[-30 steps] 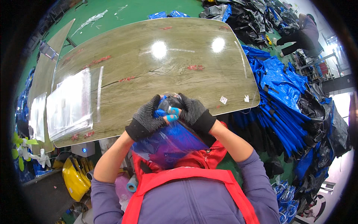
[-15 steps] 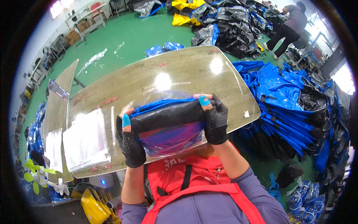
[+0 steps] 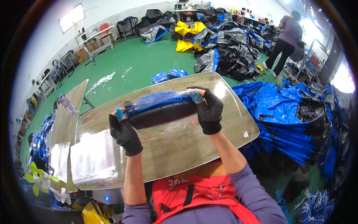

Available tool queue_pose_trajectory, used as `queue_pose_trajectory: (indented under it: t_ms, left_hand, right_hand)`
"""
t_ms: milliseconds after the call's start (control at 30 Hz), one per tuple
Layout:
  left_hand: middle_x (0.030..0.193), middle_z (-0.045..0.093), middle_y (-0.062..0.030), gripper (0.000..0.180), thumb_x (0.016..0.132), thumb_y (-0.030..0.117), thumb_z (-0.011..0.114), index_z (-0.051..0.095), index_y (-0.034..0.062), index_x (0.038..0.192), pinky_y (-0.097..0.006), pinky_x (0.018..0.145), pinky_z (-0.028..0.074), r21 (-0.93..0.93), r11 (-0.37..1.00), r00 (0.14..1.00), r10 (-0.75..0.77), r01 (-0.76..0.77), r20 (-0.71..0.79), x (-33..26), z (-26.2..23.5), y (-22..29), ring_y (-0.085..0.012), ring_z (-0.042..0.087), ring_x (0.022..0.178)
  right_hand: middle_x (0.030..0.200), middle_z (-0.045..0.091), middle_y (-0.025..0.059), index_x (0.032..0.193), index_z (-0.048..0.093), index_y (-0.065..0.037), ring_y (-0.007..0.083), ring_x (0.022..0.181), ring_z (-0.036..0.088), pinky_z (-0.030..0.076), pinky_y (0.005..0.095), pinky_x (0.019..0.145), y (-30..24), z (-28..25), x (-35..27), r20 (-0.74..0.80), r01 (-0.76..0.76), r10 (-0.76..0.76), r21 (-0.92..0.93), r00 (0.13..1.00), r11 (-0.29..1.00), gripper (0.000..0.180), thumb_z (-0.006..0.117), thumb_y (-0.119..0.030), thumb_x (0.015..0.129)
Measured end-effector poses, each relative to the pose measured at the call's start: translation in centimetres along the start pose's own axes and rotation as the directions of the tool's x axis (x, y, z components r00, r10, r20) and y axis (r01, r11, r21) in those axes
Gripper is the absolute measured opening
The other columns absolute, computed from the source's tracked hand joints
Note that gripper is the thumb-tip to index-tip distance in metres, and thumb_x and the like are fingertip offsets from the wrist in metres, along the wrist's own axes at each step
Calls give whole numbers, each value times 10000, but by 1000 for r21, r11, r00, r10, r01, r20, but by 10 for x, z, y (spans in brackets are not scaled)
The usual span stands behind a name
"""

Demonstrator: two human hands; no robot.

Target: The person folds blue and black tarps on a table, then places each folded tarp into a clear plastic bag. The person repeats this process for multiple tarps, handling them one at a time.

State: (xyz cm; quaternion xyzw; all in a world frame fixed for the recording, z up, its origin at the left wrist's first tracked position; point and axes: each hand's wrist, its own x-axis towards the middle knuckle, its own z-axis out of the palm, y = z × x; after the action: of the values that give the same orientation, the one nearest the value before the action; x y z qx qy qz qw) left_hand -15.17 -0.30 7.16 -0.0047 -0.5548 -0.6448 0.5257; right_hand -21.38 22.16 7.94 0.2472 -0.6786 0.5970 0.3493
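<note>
A folded bundle of black and blue sheet material [image 3: 164, 114], partly covered by clear plastic film [image 3: 158, 98], is held above the wood-patterned table. My left hand [image 3: 126, 135], in a black dotted fingerless glove, grips its left end, with blue tape on the thumb. At the right end my right hand [image 3: 209, 114], gloved and taped alike, closes on the upper corner. The bundle's blue edge faces away from me and its black side faces me. Left of my left hand lies a stack of clear plastic bags [image 3: 93, 158].
A narrower table [image 3: 69, 123] adjoins on the left, bearing more clear bags [image 3: 59, 156] and a clear bottle [image 3: 67, 104]. A green-bladed fan [image 3: 39, 179] stands at near left. Blue sheets [image 3: 279, 104] are heaped right of the table [image 3: 186, 156]. Farther off, a person [image 3: 285, 41] stands by black-and-silver piles [image 3: 227, 52].
Both hands have carried the bundle away from my body, farther over the table. The bundle has tipped, so its blue-purple lower face no longer shows. My view has tilted up.
</note>
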Motion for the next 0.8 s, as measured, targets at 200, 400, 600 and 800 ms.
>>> queue_pose_trajectory:
  t_ms: [200,400,600,800]
  left_hand:
    - [925,643,-30,145,977,146,541,609,18,989,-255,737,457,183,976,987,-133,115,92,13,-15,3,-104,577,854]
    - [1111,599,-80,284,927,221,614,555,36,1134,-325,918,447,151,927,808,-373,343,457,-15,-32,-21,-184,572,1048]
    - [1037,592,-55,487,753,215,819,563,46,1130,-261,837,465,334,864,759,-494,376,424,-44,-46,-28,-139,567,922]
    - [879,622,-22,195,820,131,754,618,40,926,-234,673,450,254,911,806,-407,324,430,-53,-48,-49,-81,551,776]
  right_hand:
    - [857,691,84,941,685,-21,129,760,620,485,272,706,-16,-13,15,128,-77,77,-6,989,997,195,616,-203,930]
    - [827,672,128,891,618,1,212,803,682,539,315,748,26,-3,-8,291,-575,498,467,817,671,290,596,-281,953]
    - [1189,606,146,1178,560,-11,226,1089,594,478,342,937,33,-22,-43,500,-582,339,486,797,652,462,692,-331,871]
    - [1048,631,73,1082,611,-37,146,959,582,472,290,861,39,-30,-94,355,-531,436,237,827,813,373,790,-164,781]
